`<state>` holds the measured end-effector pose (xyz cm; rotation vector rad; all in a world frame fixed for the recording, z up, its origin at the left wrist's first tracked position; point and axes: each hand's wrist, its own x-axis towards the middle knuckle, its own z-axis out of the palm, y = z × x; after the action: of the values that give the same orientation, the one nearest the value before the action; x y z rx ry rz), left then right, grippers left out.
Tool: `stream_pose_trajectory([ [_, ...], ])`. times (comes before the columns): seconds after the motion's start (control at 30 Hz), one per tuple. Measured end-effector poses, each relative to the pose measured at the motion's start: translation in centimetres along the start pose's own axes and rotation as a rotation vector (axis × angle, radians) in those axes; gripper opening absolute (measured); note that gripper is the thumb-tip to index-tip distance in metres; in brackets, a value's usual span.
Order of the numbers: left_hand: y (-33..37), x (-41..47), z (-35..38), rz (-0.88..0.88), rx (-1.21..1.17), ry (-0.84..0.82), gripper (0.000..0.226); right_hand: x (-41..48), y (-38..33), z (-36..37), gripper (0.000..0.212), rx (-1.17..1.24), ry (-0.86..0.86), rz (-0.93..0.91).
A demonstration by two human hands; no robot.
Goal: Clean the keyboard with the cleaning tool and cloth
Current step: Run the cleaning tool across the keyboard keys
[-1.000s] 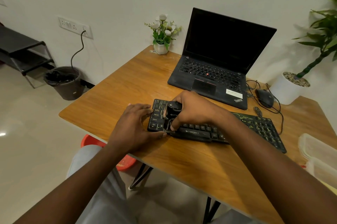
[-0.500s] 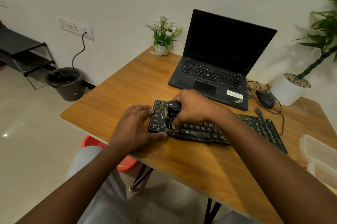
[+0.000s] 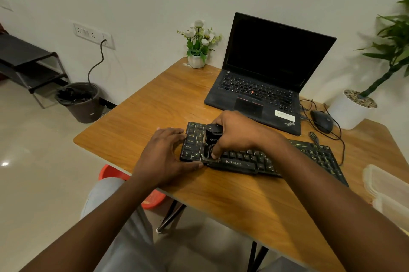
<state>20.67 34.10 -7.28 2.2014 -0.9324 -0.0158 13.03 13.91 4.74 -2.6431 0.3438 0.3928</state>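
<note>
A black keyboard lies across the wooden table, in front of me. My right hand grips a black cleaning tool and holds it upright on the keys near the keyboard's left end. My left hand holds the keyboard's left edge, thumb along the front rim and fingers at the side. No cloth is in view.
An open black laptop stands behind the keyboard, with a mouse and cables to its right. A small flower pot sits at the back. A white planter and clear plastic containers are at the right. A bin stands on the floor.
The tool and my right hand have shifted only slightly on the left keys. My left hand stays on the keyboard's left edge.
</note>
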Motion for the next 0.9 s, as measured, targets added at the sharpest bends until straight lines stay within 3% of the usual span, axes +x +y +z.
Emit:
stream_pose_trajectory([
  [0.3, -0.3, 0.1, 0.1, 0.018, 0.012, -0.003, 0.097, 0.6, -0.9, 1.5, 0.033, 0.112, 0.175, -0.027],
  [0.57, -1.0, 0.2, 0.3, 0.033, 0.014, -0.036, 0.094, 0.8, -2.5, 1.9, 0.037, 0.012, 0.036, -0.055],
  [0.73, -0.4, 0.1, 0.3, 0.018, 0.012, -0.003, 0.097, 1.3, -2.5, 1.6, 0.029, 0.009, 0.167, -0.037],
  [0.9, -0.8, 0.2, 0.2, 0.050, 0.007, -0.007, 0.085, 1.5, -3.2, 2.1, 0.032, 0.012, 0.080, -0.065],
])
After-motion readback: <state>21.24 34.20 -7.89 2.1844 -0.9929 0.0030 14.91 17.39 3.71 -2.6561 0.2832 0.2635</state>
